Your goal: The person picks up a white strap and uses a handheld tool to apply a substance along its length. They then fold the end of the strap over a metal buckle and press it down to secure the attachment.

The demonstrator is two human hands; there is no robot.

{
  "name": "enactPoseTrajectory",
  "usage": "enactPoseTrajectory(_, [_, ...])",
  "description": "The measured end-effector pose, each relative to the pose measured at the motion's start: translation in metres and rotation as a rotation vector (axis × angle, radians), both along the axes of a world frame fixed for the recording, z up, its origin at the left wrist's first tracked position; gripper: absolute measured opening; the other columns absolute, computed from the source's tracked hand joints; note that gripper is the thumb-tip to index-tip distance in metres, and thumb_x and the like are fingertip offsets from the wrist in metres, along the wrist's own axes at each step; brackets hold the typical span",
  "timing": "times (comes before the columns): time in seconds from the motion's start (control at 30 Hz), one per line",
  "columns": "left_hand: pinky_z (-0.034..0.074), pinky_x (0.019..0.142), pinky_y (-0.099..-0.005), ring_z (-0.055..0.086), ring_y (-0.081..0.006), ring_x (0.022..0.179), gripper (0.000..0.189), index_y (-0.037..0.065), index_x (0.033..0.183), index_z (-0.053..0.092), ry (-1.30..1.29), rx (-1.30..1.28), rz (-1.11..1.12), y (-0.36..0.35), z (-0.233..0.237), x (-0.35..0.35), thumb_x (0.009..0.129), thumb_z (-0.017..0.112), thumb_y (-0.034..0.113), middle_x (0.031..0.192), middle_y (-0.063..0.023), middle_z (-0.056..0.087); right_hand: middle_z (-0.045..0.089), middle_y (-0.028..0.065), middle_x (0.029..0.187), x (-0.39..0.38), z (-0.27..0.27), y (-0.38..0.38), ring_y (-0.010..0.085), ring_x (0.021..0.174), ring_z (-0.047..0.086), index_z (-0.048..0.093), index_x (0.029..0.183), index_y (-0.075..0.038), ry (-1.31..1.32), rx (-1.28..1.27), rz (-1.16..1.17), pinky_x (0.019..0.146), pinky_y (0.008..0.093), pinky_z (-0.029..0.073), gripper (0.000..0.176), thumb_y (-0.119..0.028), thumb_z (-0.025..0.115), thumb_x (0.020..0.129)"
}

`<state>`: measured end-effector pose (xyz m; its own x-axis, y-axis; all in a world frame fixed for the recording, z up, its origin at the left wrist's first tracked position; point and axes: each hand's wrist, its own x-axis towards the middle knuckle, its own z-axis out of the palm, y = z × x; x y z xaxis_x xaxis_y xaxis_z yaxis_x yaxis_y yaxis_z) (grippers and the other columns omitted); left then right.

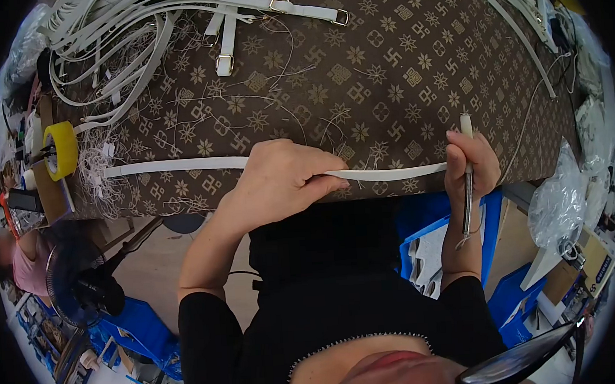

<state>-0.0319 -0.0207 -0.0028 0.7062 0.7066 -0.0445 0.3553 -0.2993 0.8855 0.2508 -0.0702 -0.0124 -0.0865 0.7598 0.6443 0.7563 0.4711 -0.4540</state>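
Observation:
A narrow white strap point(398, 174) lies along the near edge of the table, running between my two hands. My left hand point(275, 176) pinches it between thumb and fingers. The strap continues left from there to a tangle of loose threads point(96, 170). My right hand point(476, 167) is closed at the strap's right part, its end hidden by the fingers. That same hand also grips a slim pen-like tool point(465, 124), upright, with a whitish upper part and a dark metallic shaft pointing down toward my wrist.
White straps with metal buckles point(277, 5) are heaped at the back left. More straps point(504, 11) lie at the back right. A yellow tape roll point(61, 151) stands at the left edge. A fan point(81, 283) and a person point(30, 258) are beyond, lower left. Plastic bags point(558, 201) hang right.

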Motion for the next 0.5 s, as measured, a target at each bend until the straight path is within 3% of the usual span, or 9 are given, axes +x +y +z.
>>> enactPoseTrajectory(0.33, [0.047,0.055,-0.0325,0.063,-0.0203,0.06,0.02,0.016,0.099,0.075,0.015,0.112,0.037,-0.009,-0.003,-0.004,0.08,0.074,0.019,0.069,-0.0015,0.066,0.057,0.0046,0.059,-0.001,0.001,-0.005,0.0215,0.052,0.056,0.07,0.093,-0.006,-0.009,-0.078,0.001,0.055,0.0305,0.046,0.013,-0.016,0.074,0.086])
enactPoseTrajectory(0.4, [0.044,0.056,-0.0299,0.059,-0.0162,0.06,0.025,0.016,0.105,0.074,0.018,0.321,0.089,-0.011,-0.002,-0.003,0.079,0.074,0.016,0.071,0.0009,0.063,0.057,0.0047,0.06,-0.001,0.0,-0.004,0.0216,0.053,0.057,0.069,0.094,-0.006,-0.023,-0.048,0.017,0.058,0.0314,0.049,0.013,-0.015,0.074,0.086])
enactPoseTrajectory(0.5, [0.04,0.062,-0.0289,0.056,-0.0142,0.065,0.03,0.014,0.108,0.073,0.023,0.372,0.117,-0.016,0.007,-0.002,0.078,0.076,0.014,0.076,0.0012,0.058,0.058,0.0044,0.061,-0.006,-0.001,-0.004,0.0218,0.054,0.058,0.068,0.095,-0.007,-0.041,-0.019,0.025,0.06,0.0324,0.051,0.014,-0.015,0.074,0.085])
